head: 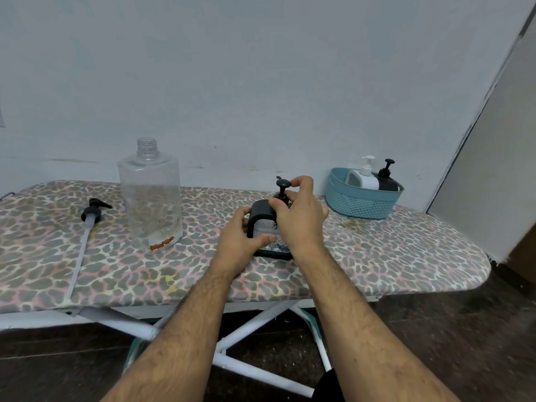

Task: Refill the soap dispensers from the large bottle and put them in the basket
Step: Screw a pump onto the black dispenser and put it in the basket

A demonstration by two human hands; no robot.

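On the ironing board [406, 250], the uncapped large bottle [150, 195] stands mid-left; the basket [359, 203] sits at the far right edge. At centre, our left hand [240, 242] grips the black dispenser [262, 216] while our right hand [298, 216] pinches its pump [282, 188].

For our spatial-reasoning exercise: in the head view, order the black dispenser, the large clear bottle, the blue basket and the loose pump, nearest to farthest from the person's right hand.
From the right hand:
1. Black dispenser: in its grip, at its pump.
2. Blue basket: to the right, by the wall.
3. Large clear bottle: to the left, uncapped.
4. Loose pump: far left, lying flat.
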